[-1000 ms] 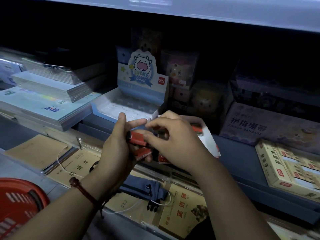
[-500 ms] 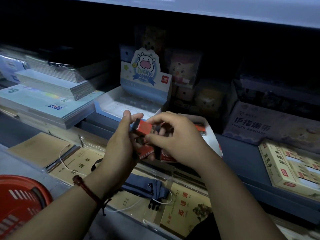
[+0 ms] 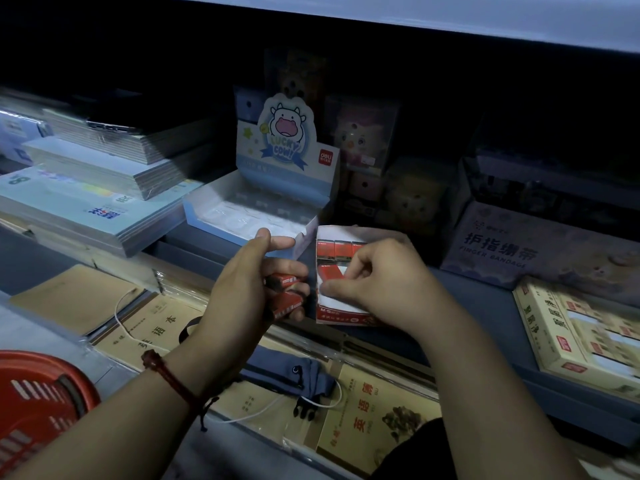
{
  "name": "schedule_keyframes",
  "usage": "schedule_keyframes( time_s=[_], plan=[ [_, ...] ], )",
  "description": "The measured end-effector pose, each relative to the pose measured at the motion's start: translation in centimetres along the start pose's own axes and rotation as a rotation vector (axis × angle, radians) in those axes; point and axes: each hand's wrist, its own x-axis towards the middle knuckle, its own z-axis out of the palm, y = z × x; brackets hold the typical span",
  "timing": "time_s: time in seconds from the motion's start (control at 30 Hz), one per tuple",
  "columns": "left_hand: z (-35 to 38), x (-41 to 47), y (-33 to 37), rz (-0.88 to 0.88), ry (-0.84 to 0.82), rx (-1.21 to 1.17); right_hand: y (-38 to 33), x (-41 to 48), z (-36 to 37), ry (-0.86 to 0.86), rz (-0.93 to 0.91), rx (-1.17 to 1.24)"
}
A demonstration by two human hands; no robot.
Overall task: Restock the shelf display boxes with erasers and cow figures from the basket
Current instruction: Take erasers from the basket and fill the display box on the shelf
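Two red-sleeved rectangular erasers (image 3: 287,292) sit stacked in the left hand (image 3: 242,299), fingers curled shut around them, thumb up and free; a third red eraser (image 3: 330,271) is pinched at its near end by the right hand (image 3: 377,282), thumb and forefinger pressed on it, other fingers folded. That eraser lies inside the small red-and-white cardboard display box (image 3: 341,315), at about 3 o'clock from the left hand, just beside it; a row of red erasers (image 3: 334,249) already fills the box's far end at 12 o'clock from the pinch. Long axis of the held eraser looks roughly crosswise to the box, tilted, not yet flat; judgement: it needs seating down against the far row, right hand is the nearer one. White bare floor shows in the box toward 6 o'clock, so room remains for the left-hand pair; box walls at 9 and 3 o'clock are close, little sideways slack. Blue-and-white cow-printed cardboard display box (image 3: 214,209) at 11 o'clock appears to hold no figures, only a clear tray; red plastic basket (image 3: 41,403) far off at 8 o'clock, contents hidden.
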Motion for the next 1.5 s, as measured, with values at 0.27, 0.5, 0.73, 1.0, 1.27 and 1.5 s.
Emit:
schedule_keyframes(
  time_s=[0.27,0.5,0.73,1.0,1.27,1.5],
  plan=[
    [-0.4,0.7,-0.5,0.029,0.0,-0.052,0.2,0.2,0.0,-0.052,-0.012,0.06],
    [-0.7,0.6,-0.9,0.108,-0.015,0.035,0.3,0.3,0.6,0.008,-0.01,-0.006],
    [-0.8,0.0,-0.1,0.195,-0.066,0.115,-0.2,0.3,0.8,0.113,-0.135,0.102],
    [-0.9,-0.2,0.0,0.218,-0.206,0.142,-1.8,-0.3,1.1,0.011,-0.159,0.332],
    [-0.8,-0.2,0.0,0.227,-0.204,0.129,-2.0,-0.5,0.1,-0.065,-0.09,0.614],
    [-1.2,0.3,-0.4,0.199,-0.101,0.069,-0.7,0.2,-0.9,0.103,0.042,0.589]
  ],
)
